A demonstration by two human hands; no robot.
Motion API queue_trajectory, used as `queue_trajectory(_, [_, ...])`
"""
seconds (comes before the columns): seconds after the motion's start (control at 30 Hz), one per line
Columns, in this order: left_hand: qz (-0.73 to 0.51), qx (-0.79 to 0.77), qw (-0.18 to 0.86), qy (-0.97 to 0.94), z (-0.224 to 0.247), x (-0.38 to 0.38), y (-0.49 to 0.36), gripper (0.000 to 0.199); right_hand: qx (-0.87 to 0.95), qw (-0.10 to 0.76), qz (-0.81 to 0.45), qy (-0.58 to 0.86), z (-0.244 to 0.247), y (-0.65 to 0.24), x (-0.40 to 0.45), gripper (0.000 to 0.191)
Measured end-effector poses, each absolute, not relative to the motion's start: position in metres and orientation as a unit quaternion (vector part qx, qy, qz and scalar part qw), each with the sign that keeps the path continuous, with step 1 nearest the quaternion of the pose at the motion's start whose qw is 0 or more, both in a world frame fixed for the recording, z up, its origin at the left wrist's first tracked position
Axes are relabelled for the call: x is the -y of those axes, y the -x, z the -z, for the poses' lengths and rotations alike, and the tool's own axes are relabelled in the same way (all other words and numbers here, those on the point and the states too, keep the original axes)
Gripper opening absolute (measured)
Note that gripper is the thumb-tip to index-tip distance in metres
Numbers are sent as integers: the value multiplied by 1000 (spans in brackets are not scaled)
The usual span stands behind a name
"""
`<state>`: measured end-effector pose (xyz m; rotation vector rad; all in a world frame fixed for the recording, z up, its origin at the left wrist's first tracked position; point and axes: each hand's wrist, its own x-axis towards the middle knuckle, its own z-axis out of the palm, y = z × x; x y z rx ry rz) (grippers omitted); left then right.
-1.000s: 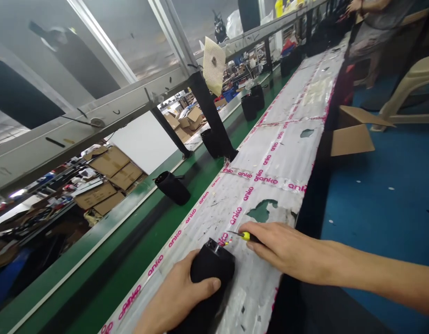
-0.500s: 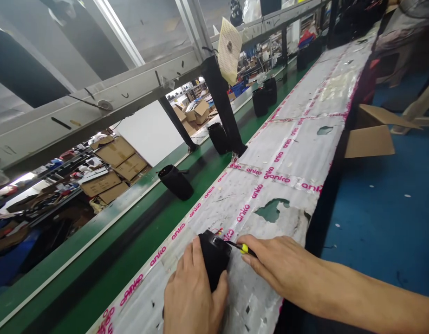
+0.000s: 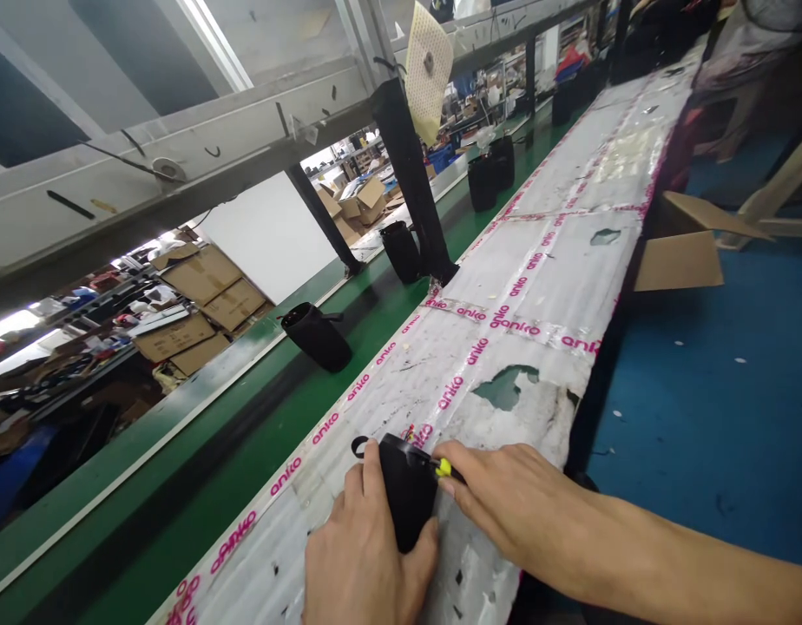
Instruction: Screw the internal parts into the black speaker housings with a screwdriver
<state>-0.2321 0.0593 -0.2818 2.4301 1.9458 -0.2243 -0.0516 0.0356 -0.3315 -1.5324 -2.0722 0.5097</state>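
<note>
Black cylinder (image 3: 406, 495) at 6 o'clock, matte, no pattern. Screwdriver (image 3: 443, 469) beside it: yellow-green collar, dark handle. Bench top (image 3: 550, 260) is grey-white, crossed by clear tape strips printed with a repeating magenta logo; torn patches at centre and 1 o'clock show teal-green underneath. Conveyor belt (image 3: 349, 347) toward 9 o'clock: solid green, white edge. More black cylinders (image 3: 316, 337) on it. Floor (image 3: 706, 391) at 3 o'clock blue with white specks. Cardboard box (image 3: 684, 247) at 2 o'clock plain brown. Hanging card (image 3: 428, 71) at 12 o'clock pale yellow, dotted.
</note>
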Motion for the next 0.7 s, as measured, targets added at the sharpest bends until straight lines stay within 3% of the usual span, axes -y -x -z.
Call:
queue_trajectory(0.13, [-89,-640,53,-761,279,-77,267,82,646,383,-335,569,343,41,-46,26])
queue_trajectory(0.23, [-300,-670,-49,-678,271,-97,310,104,523,476,-463,533,361,32,-59,36])
queue_trajectory(0.33, [-448,-709,-101,-536,271,-108,349,110,420,521,-551,499,376,28,-70,43])
queue_trajectory(0.47, [-471,-757,-75,-446,289,-110,377,107,419,519,-566,484,383,26,-73,44])
queue_trajectory(0.6, [-494,-747,-34,-445,304,-102,391,121,443,515,-554,482,386,26,-70,42])
queue_trajectory(0.7, [-522,-708,-96,-465,300,-82,389,124,442,516,-551,484,390,25,-69,43])
